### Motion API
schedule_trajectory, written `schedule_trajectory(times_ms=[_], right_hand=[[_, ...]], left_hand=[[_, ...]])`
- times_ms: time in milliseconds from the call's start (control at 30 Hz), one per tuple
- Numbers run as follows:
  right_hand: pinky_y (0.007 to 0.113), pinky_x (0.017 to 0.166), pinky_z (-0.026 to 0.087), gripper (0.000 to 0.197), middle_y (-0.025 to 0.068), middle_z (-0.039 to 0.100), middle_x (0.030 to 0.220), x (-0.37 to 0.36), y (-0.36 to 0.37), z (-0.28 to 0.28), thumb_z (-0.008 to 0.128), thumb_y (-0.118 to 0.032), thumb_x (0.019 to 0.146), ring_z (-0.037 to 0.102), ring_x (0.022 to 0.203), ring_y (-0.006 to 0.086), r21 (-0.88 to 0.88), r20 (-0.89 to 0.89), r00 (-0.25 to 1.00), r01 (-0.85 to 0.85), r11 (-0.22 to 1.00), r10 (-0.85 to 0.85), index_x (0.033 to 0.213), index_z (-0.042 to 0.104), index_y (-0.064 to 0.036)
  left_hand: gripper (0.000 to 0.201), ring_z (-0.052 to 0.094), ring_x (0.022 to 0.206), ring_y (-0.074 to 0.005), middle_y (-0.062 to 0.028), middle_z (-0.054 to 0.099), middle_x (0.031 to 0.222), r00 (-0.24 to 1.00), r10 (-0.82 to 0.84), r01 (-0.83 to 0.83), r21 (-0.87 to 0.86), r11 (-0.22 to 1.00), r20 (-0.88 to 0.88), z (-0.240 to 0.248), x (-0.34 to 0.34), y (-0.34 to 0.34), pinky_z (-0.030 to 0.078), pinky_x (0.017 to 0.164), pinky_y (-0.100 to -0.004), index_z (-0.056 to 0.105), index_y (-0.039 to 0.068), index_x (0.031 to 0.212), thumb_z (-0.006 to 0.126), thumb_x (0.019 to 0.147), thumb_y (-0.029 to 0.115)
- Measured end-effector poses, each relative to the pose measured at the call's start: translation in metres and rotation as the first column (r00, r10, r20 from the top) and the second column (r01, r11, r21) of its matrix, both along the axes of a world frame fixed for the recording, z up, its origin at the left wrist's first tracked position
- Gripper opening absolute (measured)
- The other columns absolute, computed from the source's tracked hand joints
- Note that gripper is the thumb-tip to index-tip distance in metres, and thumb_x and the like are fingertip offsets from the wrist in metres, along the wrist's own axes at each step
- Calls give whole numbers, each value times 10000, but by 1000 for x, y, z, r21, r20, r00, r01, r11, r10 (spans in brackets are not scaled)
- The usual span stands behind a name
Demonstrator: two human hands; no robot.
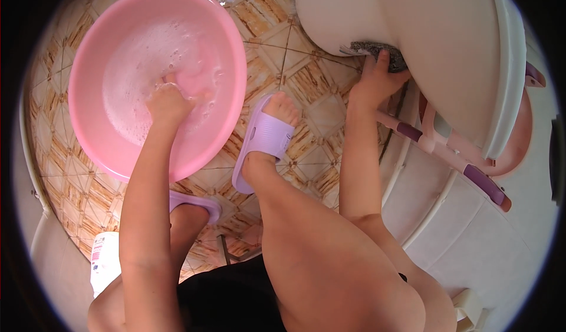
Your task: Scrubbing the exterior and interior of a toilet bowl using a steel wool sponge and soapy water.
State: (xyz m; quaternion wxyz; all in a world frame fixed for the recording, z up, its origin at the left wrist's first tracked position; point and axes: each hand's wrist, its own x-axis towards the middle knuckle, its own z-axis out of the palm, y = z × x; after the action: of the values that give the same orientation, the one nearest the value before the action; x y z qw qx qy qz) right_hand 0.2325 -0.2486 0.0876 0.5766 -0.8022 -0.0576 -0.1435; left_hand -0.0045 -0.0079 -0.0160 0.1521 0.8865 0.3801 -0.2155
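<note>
A wide pink basin [84, 90] of cloudy, sudsy water stands on the floor at the left. My left hand [169, 105] dips into it, and the foam hides most of its fingers. Whether it holds anything under the surface cannot be made out. At the upper right, my right hand [380, 81] presses a dark grey scrubbing cloth [396, 61] against the lower side of a white toilet [342, 14]. Its fingers spread over the cloth, pinning it to the curved surface, and whitish suds show beside it.
Both feet wear lilac slippers [272, 139] on patterned floor tiles [283, 55]. A white bottle [105, 261] stands at the lower left. Beside the toilet, near my right forearm, is a pink folding frame with purple grips [483, 185]. Pale wall tiles [430, 214] lie at the right.
</note>
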Motion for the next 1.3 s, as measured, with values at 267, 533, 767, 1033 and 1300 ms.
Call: schedule_trajectory(times_ms=[267, 533, 767, 1033, 1300], right_hand=[[341, 1079, 298, 687, 210, 464, 1376, 5, -15, -60, 725, -30, 803, 432, 1267, 294, 24, -527, 844, 134, 991, -101, 1386, 375, 64], [377, 1039, 360, 659, 231, 502, 1330, -1, -4, 1, 799, -66, 730, 489, 1206, 312, -180, 2, 985, 170, 969, -172, 1283, 477, 87], [323, 947, 427, 573, 179, 580, 1240, 4, -8, -72, 796, -45, 737, 564, 1083, 267, -165, -436, 871, 170, 971, -227, 1217, 522, 104], [324, 937, 446, 593, 151, 568, 1169, -12, 18, -17, 825, -24, 708, 543, 1060, 247, 278, -147, 989, 29, 960, 13, 1178, 483, 97], [394, 981, 413, 703, 218, 527, 1186, -8, 15, -71, 863, -189, 684, 508, 1142, 305, -276, -473, 811, 234, 932, -343, 1186, 456, 88]], left_hand=[[1012, 536, 1165, -364, -227, 486, 1321, 996, 19, -26, -75, 997, -82, 10, 10, 1, 455, 941, -474, 363, 32, 1405, 696, 686, 662], [1026, 546, 1187, -317, -195, 525, 1300, 998, -21, 23, 34, 999, -62, 7, 2, 2, 470, 922, -455, 416, 38, 1371, 655, 662, 738], [1004, 525, 1213, -310, -193, 508, 1327, 973, 9, -35, -108, 993, -232, 13, 20, -2, 460, 941, -459, 413, 80, 1382, 676, 657, 722], [983, 459, 1277, -319, -180, 455, 1381, 997, 51, -52, -15, 999, -54, 19, 3, 1, 407, 1005, -479, 410, 93, 1383, 690, 659, 696], [1001, 374, 1344, -344, -184, 400, 1433, 989, 60, -78, -141, 987, -133, 17, 12, -1, 327, 1057, -538, 384, 83, 1408, 636, 684, 727]])
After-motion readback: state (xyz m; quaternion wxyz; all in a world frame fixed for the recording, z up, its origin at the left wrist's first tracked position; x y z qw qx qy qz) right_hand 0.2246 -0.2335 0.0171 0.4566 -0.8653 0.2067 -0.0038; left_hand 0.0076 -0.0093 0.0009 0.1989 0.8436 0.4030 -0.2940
